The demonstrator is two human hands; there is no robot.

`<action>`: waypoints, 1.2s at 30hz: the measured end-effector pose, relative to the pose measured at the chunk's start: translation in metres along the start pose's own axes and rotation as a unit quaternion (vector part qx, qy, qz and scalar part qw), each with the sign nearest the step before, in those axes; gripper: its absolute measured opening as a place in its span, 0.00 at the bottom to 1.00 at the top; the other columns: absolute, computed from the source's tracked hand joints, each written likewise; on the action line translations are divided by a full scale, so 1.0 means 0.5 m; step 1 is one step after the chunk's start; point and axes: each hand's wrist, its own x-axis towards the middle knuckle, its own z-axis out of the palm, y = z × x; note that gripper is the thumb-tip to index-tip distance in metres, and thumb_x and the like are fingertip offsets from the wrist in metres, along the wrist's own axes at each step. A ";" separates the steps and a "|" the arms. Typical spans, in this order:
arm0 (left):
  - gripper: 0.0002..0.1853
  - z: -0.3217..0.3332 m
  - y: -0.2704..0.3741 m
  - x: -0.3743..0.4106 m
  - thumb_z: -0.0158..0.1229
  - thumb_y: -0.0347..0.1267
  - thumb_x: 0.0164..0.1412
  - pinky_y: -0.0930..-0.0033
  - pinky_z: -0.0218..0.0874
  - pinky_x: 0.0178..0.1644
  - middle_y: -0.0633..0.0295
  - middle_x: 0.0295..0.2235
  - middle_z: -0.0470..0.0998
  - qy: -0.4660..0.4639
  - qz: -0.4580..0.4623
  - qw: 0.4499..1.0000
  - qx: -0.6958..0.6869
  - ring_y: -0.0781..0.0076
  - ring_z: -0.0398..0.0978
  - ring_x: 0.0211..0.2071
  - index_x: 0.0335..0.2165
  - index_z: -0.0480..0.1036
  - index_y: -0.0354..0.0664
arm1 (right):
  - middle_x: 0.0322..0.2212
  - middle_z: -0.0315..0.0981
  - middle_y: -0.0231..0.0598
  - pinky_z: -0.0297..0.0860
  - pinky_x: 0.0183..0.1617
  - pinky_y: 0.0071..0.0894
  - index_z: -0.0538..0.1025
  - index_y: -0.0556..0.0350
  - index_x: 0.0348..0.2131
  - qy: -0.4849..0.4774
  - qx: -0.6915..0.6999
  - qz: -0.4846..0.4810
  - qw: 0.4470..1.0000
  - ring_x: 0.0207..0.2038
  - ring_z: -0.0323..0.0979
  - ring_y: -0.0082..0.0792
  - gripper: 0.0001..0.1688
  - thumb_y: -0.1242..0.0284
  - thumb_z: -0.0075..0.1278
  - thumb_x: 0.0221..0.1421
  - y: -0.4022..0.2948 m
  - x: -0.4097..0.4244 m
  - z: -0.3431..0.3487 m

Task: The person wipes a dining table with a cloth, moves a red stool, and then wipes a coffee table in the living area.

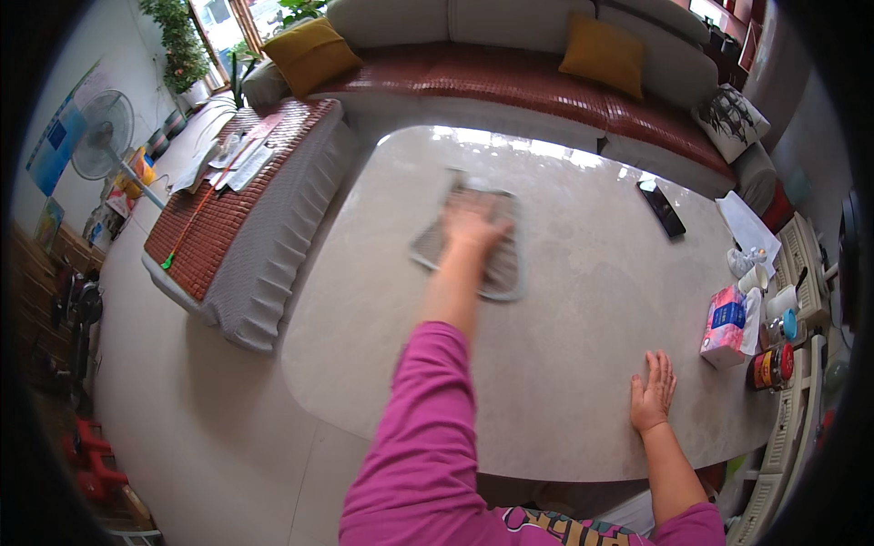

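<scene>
My left hand is pressed palm down on a grey-brown cloth with a pale border. The cloth lies on the glossy light stone-look tabletop, partly covered by the hand. Both the fingers and the cloth's far edge are blurred. My right hand rests on the table near its front right, thumb apart from the fingers and holding nothing. A pink tissue pack is the nearest object to it.
A black smartphone lies on the table's far right. Along the right edge stand a red-lidded jar, a blue-lidded jar and a white paper cup. A sofa runs behind, its chaise on the left holding papers.
</scene>
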 end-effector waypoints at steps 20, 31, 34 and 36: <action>0.37 -0.002 -0.308 -0.419 0.36 0.56 0.55 0.53 0.33 0.61 0.56 0.59 0.46 0.031 -0.180 0.979 0.094 0.51 0.41 0.60 0.57 0.47 0.48 | 0.56 0.47 0.43 0.37 0.61 0.47 0.56 0.48 0.53 0.001 -0.014 0.000 1.000 0.60 0.41 0.44 0.30 0.62 0.41 0.52 -0.002 0.013 0.016; 0.35 0.037 0.206 -0.650 0.45 0.49 0.53 0.52 0.30 0.61 0.56 0.59 0.47 -0.042 0.184 0.982 -0.016 0.52 0.40 0.60 0.56 0.51 0.47 | 0.58 0.42 0.38 0.36 0.62 0.45 0.53 0.42 0.56 -0.003 -0.013 0.037 0.999 0.61 0.38 0.41 0.32 0.57 0.37 0.54 0.003 0.020 0.044; 0.29 0.059 0.280 -0.710 0.44 0.42 0.55 0.53 0.31 0.61 0.57 0.58 0.49 -0.067 0.285 0.954 -0.059 0.51 0.41 0.60 0.55 0.53 0.48 | 0.56 0.47 0.46 0.39 0.61 0.48 0.56 0.48 0.54 0.052 0.061 -0.003 0.997 0.59 0.43 0.44 0.30 0.59 0.38 0.54 -0.018 -0.027 0.034; 0.26 0.065 0.296 -0.745 0.42 0.38 0.57 0.56 0.34 0.61 0.58 0.58 0.51 -0.076 0.341 0.933 -0.085 0.54 0.44 0.59 0.54 0.56 0.47 | 0.53 0.52 0.50 0.44 0.59 0.46 0.60 0.53 0.52 0.099 0.147 -0.057 0.982 0.56 0.49 0.47 0.27 0.62 0.40 0.54 -0.035 -0.103 0.053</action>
